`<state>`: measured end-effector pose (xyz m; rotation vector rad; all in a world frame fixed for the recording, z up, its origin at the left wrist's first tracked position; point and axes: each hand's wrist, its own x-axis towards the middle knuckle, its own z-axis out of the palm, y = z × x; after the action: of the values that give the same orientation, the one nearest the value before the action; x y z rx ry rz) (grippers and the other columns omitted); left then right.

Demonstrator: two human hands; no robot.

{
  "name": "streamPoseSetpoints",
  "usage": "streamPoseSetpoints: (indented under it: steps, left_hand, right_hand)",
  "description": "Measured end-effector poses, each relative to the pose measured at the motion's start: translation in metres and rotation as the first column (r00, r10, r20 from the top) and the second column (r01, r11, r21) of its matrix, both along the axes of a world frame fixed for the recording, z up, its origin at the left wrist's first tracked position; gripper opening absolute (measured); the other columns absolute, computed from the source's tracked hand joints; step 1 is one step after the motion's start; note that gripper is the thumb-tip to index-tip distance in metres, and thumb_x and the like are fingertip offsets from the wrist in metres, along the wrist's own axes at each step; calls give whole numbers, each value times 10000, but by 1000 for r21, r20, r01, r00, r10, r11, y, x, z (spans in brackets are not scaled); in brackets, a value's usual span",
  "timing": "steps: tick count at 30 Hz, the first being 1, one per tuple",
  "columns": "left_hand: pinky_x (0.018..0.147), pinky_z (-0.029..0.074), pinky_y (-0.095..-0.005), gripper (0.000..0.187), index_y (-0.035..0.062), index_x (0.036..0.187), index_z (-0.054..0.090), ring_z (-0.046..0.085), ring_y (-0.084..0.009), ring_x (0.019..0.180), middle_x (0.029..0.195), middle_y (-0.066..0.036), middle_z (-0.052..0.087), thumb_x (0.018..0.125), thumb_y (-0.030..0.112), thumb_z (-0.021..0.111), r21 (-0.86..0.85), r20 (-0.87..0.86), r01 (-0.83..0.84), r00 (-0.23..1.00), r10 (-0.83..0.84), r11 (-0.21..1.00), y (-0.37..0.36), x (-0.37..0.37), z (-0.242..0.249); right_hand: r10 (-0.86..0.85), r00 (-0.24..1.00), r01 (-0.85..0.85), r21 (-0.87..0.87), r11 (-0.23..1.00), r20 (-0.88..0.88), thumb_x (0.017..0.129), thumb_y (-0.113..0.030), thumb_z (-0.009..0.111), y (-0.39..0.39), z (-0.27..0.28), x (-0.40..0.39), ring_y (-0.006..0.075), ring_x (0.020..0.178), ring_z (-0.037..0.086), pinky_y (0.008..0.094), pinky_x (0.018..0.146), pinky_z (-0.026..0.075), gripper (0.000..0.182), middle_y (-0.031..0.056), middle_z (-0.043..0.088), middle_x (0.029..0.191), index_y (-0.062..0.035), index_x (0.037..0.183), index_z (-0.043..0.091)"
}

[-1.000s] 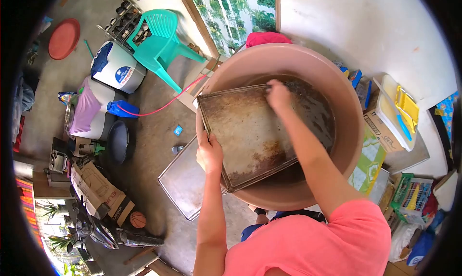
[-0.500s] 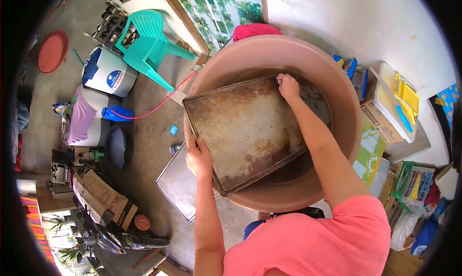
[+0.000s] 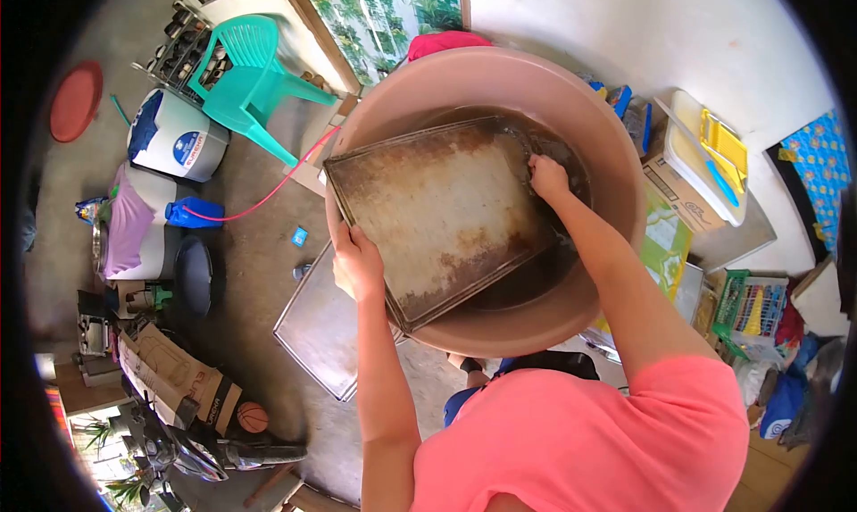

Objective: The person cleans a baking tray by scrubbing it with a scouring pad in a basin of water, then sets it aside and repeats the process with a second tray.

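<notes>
A large baking tray [image 3: 446,217], brown-stained and worn, is held tilted over a big pinkish-brown basin [image 3: 616,199]. My left hand [image 3: 359,264] is closed around the tray's left edge, thumb on top. At the tray's right edge, my right hand [image 3: 548,178] is curled closed; whatever its fingers hold is hidden. Dark water [image 3: 536,284] lies in the basin beneath the tray, and the tray's right end dips toward it.
Another flat tray [image 3: 321,324] leans low at the basin's left. A green plastic chair [image 3: 245,88] and a pink hose [image 3: 277,191] are to the upper left. On the right, a cardboard box [image 3: 683,195] carries a white board [image 3: 683,146] and a blue-handled knife [image 3: 719,182].
My right hand has moved from the tray's far right corner down along its right edge. My left hand keeps its hold on the left edge. The whole view has shifted slightly.
</notes>
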<state>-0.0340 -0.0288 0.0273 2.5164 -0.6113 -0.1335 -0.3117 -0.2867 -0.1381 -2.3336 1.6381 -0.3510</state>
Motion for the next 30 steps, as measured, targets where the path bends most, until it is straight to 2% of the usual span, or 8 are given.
streamPoseSetpoints:
  steps: [8,14,17,20,22,25,27,30]
  left_hand:
    - [786,498,-494,379,167,1179,632,643,-398,912,977,-200,676,883,355,489,6,-42,5,999,-5,1000,2,1,4]
    - [802,495,-503,368,163,1161,636,640,-403,926,985,-204,674,882,347,483,-15,-20,25,999,-26,1000,3,4,-3]
    - [805,494,-503,363,161,1156,638,637,-407,932,991,-208,671,880,338,481,-20,-25,47,999,-47,999,3,4,1]
    - [803,497,-496,361,138,1135,646,637,-408,930,994,-211,669,874,328,485,-47,-6,67,998,-68,997,3,5,-2]
    - [800,498,-493,358,124,1120,649,639,-406,923,992,-210,670,871,325,488,-65,25,56,998,-54,996,2,8,-9]
    - [821,509,-479,383,145,1171,625,656,-374,933,1004,-202,679,881,337,466,-12,30,105,994,-105,994,2,13,-13]
    - [799,498,-490,360,112,1117,641,644,-399,912,975,-207,675,870,328,492,-39,44,103,994,-101,994,4,13,-17]
    - [779,491,-497,340,85,1075,649,637,-415,894,942,-215,674,861,313,516,-77,84,114,991,-107,990,3,15,-15]
  right_hand:
    - [72,983,-50,130,990,-166,728,-40,608,105,35,-28,357,918,636,467,797,515,216,160,633,964,-69,940,643]
    - [332,942,-335,84,938,50,711,-71,612,222,119,62,362,807,645,471,713,519,122,185,644,810,-76,822,661]
    - [477,843,-479,-56,876,248,695,-33,581,272,148,104,342,926,624,438,776,509,186,138,640,987,-71,859,658]
    - [545,722,-527,-173,832,426,714,-25,568,276,140,91,337,974,602,431,802,500,211,125,640,973,-90,890,663]
    - [434,880,-446,24,895,191,727,-29,560,257,137,60,342,959,612,442,796,500,198,142,644,970,-82,887,664]
    - [182,981,-190,165,968,65,753,-70,575,187,77,3,364,903,642,463,772,521,178,181,660,940,-67,881,699]
    - [178,970,-135,242,961,-168,759,-71,581,140,68,-23,378,941,647,463,817,524,204,215,661,1008,-36,920,701]
    - [-113,988,85,243,966,102,769,-110,608,110,83,-51,381,977,637,459,856,508,184,219,658,1014,-53,920,698]
